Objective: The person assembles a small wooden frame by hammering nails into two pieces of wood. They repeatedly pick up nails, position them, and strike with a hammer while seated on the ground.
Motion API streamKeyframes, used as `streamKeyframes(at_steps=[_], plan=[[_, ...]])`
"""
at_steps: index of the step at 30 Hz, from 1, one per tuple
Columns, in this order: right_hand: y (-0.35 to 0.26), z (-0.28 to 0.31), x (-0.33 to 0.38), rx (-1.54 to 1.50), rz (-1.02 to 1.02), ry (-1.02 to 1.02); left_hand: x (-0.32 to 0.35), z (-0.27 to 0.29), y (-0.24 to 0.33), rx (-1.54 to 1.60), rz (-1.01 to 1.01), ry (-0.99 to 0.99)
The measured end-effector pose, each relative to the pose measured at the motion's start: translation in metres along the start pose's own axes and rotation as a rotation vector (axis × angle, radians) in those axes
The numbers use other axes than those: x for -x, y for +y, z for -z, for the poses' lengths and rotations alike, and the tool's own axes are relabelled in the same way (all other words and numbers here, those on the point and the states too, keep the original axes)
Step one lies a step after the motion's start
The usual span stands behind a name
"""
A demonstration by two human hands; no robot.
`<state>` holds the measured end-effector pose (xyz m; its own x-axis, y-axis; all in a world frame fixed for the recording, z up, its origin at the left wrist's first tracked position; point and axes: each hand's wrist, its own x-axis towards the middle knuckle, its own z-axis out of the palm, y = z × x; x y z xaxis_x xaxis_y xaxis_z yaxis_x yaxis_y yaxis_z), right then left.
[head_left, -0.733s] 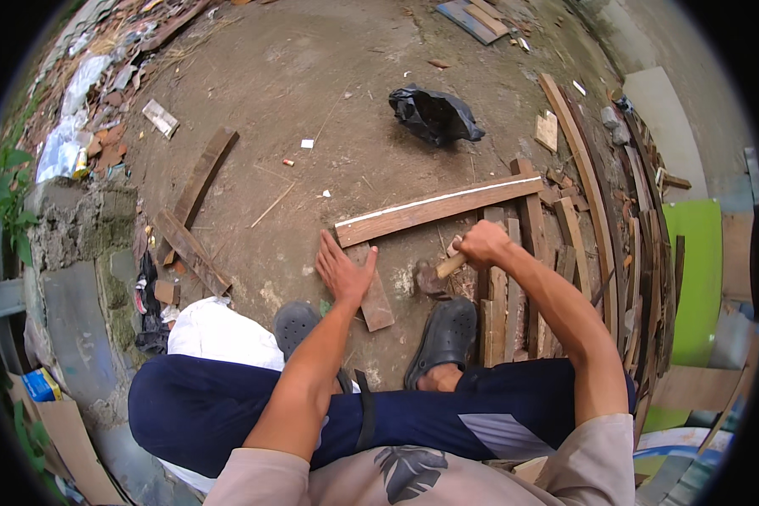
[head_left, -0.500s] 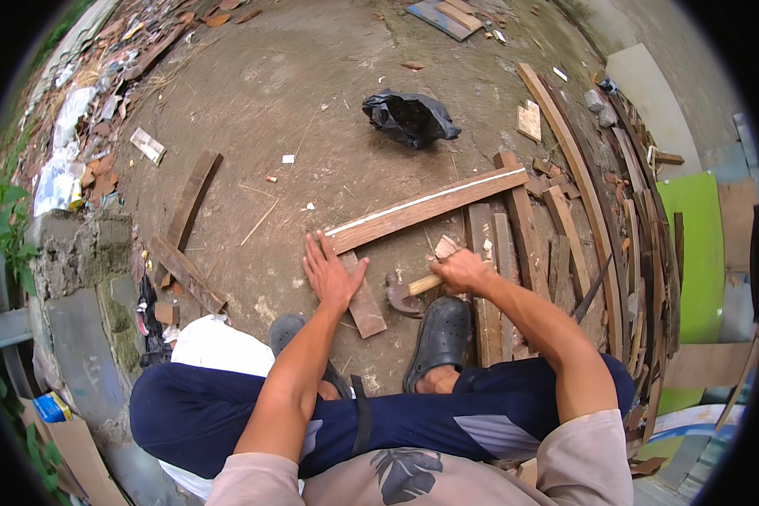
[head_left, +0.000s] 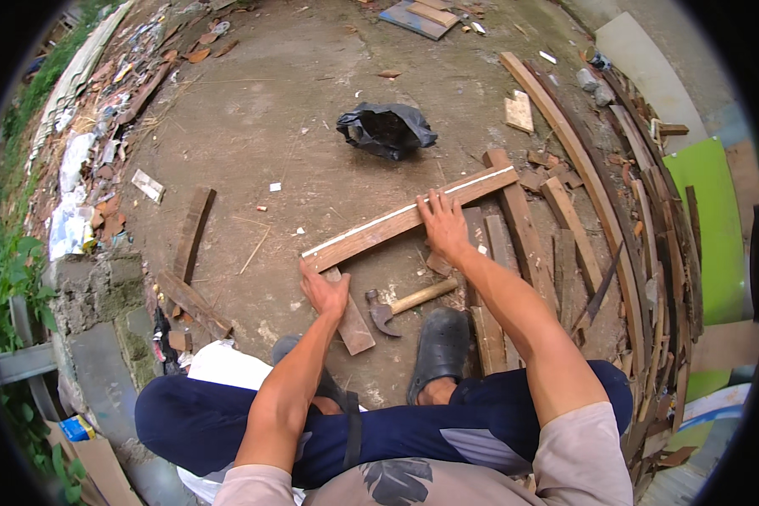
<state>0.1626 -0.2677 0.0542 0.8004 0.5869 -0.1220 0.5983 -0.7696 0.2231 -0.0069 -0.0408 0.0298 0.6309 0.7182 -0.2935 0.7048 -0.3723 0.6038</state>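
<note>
A long wooden beam [head_left: 371, 234] with a white strip along its top edge lies slantwise in front of me, rising to the right. My left hand [head_left: 324, 292] grips its near left end, fingertips at the end face. Farther along, my right hand [head_left: 444, 223] is closed over the beam, fingers across the top edge. Beneath the left end sits a short flat board [head_left: 355, 327]; the right end rests on another timber [head_left: 519, 221]. A claw hammer [head_left: 413, 302] with a wooden handle lies on the ground between my feet and the beam, untouched.
A black plastic bag [head_left: 388, 132] stands beyond the beam. Stacked timbers [head_left: 599, 177] and a handsaw [head_left: 600, 291] are on the right. Loose boards [head_left: 196, 234] and a broken block wall [head_left: 101, 312] lie left, with rubble and litter past them. My shoes [head_left: 440, 346] are close by.
My right hand has let go of the hammer, now on the ground, and moved up onto the beam. My left hand has shifted from the beam's top to its end.
</note>
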Motion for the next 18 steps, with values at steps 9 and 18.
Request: streamKeyframes(at_steps=[9,18], plan=[[0.008,0.045,-0.093,-0.218,0.290,0.145,-0.076,0.102,0.020,0.105,-0.355,0.175],[-0.013,0.109,-0.140,-0.521,0.307,0.691,-0.103,0.252,0.072,0.220,-0.551,-0.006]])
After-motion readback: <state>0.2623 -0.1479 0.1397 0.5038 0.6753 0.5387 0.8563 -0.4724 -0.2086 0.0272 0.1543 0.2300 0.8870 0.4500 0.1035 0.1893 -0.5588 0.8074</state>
